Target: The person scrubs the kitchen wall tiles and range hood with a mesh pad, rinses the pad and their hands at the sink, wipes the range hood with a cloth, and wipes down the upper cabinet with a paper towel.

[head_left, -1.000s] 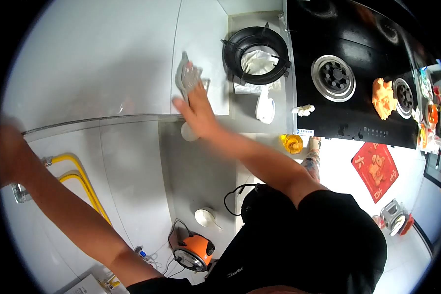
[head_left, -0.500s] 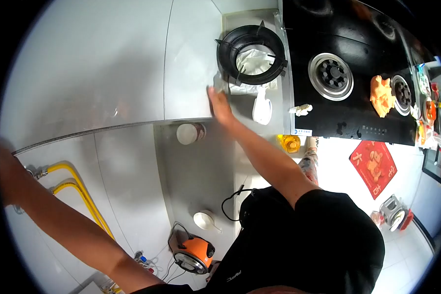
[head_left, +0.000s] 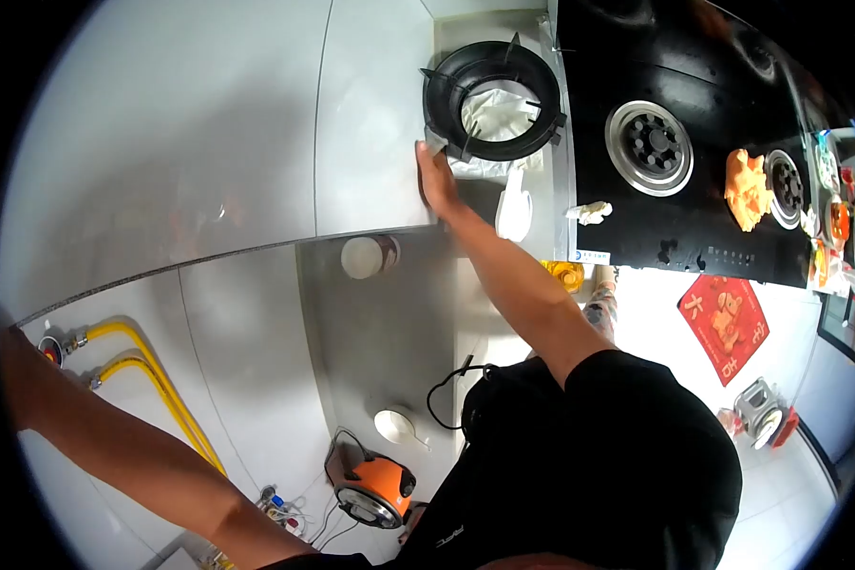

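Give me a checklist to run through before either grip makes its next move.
1. Right grip firm on the grey scrap: cannot tell; only a little shows at the fingertips.
2. Left grip in clear view: not ok; it is dark at the picture's left edge.
3. Black pan stand well clear of the right fingertips: not ok; they are close to its rim.
4. White-lidded jar apart from the right grip: ok; a gap shows.
5. Nearer burner unlit: ok; no flame shows.
6. Orange cloth well away from the farther burner: not ok; it lies right beside it.
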The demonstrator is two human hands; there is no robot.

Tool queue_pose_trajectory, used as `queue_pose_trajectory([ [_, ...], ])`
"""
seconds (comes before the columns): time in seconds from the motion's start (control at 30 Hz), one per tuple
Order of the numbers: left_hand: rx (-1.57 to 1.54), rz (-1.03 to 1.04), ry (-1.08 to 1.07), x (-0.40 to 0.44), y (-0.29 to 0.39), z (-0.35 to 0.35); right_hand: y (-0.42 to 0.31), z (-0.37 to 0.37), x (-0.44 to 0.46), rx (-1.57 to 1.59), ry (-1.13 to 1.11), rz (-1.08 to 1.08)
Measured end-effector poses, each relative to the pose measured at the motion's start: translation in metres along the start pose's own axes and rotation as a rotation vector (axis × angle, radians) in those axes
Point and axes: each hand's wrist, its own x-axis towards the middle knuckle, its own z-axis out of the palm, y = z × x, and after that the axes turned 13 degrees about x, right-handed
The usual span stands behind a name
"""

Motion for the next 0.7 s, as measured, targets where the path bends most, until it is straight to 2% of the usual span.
queue_pose_trajectory([
  [0.03,-0.155,-0.151,-0.105,-0.005,0.003,-0.001,0.0,0.006,-0.006,0.057,0.033,-0.086],
  [0.07,0.19,0.138,0.082,-0.01,-0.016,0.014,0.005,0.005,-0.024,0.056,0.027,-0.092],
  [0.13,0.528,0.427,0.27,-0.01,-0.036,0.04,0.014,-0.002,-0.072,-0.049,0.082,0.018],
  [0.17,0.675,0.482,0.439,-0.007,-0.041,0.051,0.014,-0.004,-0.089,-0.083,0.101,0.053],
  [0.23,0.828,0.531,0.603,-0.008,-0.04,0.052,0.014,-0.007,-0.1,-0.122,0.011,0.207],
  [0.3,0.608,0.459,0.41,-0.012,-0.033,0.043,0.027,0.003,-0.075,-0.078,0.084,0.246],
  [0.33,0.539,0.431,0.343,-0.014,-0.031,0.042,0.016,0.004,-0.027,-0.108,0.114,0.25],
  [0.37,0.57,0.394,0.367,-0.018,-0.028,0.047,0.025,0.001,0.002,-0.169,0.052,0.323],
  [0.43,0.605,0.357,0.39,-0.018,-0.029,0.053,0.036,0.005,0.025,-0.122,0.091,0.123],
  [0.47,0.691,0.398,0.451,-0.016,-0.033,0.056,0.024,0.01,0.016,-0.122,0.093,0.131],
  [0.53,0.767,0.435,0.511,-0.003,-0.041,0.049,-0.03,0.023,-0.019,-0.051,-0.093,0.125],
  [0.6,0.551,0.408,0.422,0.021,-0.052,0.022,-0.04,0.044,-0.07,-0.158,-0.125,-0.18],
  [0.63,0.545,0.406,0.417,0.02,-0.051,0.023,-0.041,0.043,-0.073,-0.16,-0.117,-0.179],
  [0.7,0.596,0.404,0.442,0.019,-0.047,0.024,-0.034,0.039,-0.079,-0.219,-0.15,-0.306],
])
